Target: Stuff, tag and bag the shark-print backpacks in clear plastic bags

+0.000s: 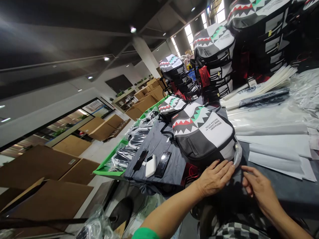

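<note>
A grey, white and black backpack [203,132] with a printed shark-teeth mouth lies on a dark table, wrapped partly in clear plastic film [237,154]. My left hand [215,177] rests flat against the backpack's lower edge, fingers together and gripping nothing. To its right, my right hand [259,187] hovers at a dark bag or cloth [236,196] below the backpack, with fingers curved and thumb apart. It seems to hold nothing. That dark material hides the table edge beneath my hands.
Several matching backpacks [214,59] stand stacked behind. White flat bags [274,139] cover the table's right side. Two phones [162,164] and a white power bank [151,166] lie on grey cloth [159,146]. A green-rimmed tray [117,156] holds plastic-wrapped items. Cardboard boxes [37,166] fill the floor at left.
</note>
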Available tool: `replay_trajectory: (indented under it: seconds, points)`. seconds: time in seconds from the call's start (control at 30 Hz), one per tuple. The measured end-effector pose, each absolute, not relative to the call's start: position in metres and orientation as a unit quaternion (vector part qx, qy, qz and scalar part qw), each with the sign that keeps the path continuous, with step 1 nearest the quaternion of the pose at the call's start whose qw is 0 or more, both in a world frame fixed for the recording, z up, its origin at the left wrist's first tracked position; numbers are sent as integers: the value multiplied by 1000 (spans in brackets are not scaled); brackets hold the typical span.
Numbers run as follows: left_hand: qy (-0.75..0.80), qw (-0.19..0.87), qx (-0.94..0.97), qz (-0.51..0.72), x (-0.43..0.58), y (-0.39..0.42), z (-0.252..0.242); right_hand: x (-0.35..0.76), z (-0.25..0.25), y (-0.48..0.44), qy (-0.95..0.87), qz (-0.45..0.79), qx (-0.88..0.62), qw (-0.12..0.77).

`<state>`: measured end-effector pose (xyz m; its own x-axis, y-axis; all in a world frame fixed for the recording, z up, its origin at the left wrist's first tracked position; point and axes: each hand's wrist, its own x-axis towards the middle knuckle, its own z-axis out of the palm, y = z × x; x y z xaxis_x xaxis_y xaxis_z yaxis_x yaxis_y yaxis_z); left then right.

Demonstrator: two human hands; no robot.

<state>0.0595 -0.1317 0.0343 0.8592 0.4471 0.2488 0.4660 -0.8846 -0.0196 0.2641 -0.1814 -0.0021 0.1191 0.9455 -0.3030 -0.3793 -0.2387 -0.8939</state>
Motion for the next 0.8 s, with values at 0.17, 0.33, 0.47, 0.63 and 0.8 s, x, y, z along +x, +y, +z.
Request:
replay_trajectory:
  seconds: [0.17,0.33,0.47,0.63,0.8]
  points:
    - [-217,121,-966,-68,24,-121,55,273,16,-169,-670,202,-453,553]
    - [-140,157,-977,35,22,-112,86,252,30,-136,-852,-107,-282,428]
    - [-117,185,-974,53,29,-104,88,243,30,-130,-858,-179,-288,385]
    - [-139,160,-977,6,30,-99,79,239,29,-129,-860,-223,-299,349]
    - [-382,-18,-892,-241,44,-156,47,236,24,-125,-851,-243,-271,378]
